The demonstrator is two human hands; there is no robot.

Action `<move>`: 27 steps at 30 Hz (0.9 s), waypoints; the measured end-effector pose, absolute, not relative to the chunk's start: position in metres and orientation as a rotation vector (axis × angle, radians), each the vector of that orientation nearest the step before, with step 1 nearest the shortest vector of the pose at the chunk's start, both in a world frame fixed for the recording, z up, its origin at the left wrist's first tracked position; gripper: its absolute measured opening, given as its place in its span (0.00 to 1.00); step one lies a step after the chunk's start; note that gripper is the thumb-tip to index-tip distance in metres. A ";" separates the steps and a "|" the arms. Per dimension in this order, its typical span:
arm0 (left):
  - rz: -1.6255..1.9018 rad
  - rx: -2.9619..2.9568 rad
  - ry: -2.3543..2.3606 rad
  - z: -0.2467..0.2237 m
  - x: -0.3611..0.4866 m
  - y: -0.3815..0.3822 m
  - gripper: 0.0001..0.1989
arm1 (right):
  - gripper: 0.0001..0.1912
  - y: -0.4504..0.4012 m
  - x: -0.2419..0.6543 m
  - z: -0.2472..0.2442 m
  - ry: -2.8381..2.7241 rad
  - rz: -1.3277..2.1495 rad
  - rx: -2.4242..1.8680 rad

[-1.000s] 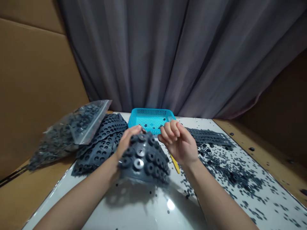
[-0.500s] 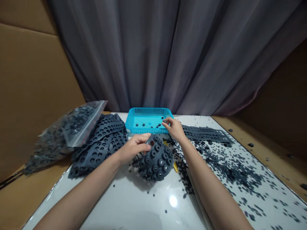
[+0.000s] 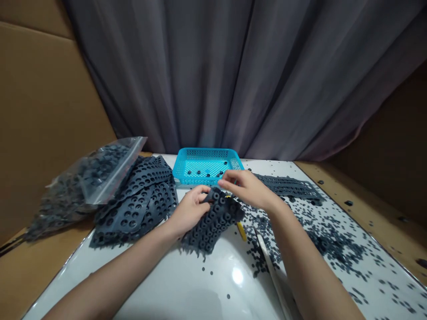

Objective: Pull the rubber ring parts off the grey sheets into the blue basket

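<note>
My left hand [image 3: 191, 208] is closed on the upper left edge of a dark grey rubber sheet [image 3: 213, 224], thumb on top. Rows of round, raised rings with holes cover the sheet, which hangs tilted above the white table. My right hand [image 3: 245, 187] hovers just above the sheet's upper right, before the blue basket's front corner. Its fingers are loosely bent, with no piece visible between them. Inside the blue perforated basket [image 3: 179, 171] lie several small black round pieces [image 3: 199, 172].
Left are a stack of perforated rubber sheets [image 3: 140, 200] and a zip bag [image 3: 90, 178] of dark pieces. At right lie a flat strip [image 3: 287, 186], scattered black bits [image 3: 336, 244], a yellow-handled tool [image 3: 241, 231] and a long pale tool [image 3: 271, 271]. A grey curtain [image 3: 207, 75] hangs behind.
My right hand has come back from over the basket towards the sheet; the small dark piece at its fingertips is no longer seen there. The sheet has turned in my left hand.
</note>
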State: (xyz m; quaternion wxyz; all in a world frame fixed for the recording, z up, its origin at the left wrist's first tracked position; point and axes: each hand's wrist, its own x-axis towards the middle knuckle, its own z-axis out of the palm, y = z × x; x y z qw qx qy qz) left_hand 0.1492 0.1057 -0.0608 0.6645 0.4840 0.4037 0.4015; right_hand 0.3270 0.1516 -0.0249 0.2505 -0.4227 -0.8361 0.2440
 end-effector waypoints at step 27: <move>0.988 1.125 0.681 -0.047 0.125 0.107 0.20 | 0.21 0.119 0.278 -0.045 -1.484 1.790 -0.456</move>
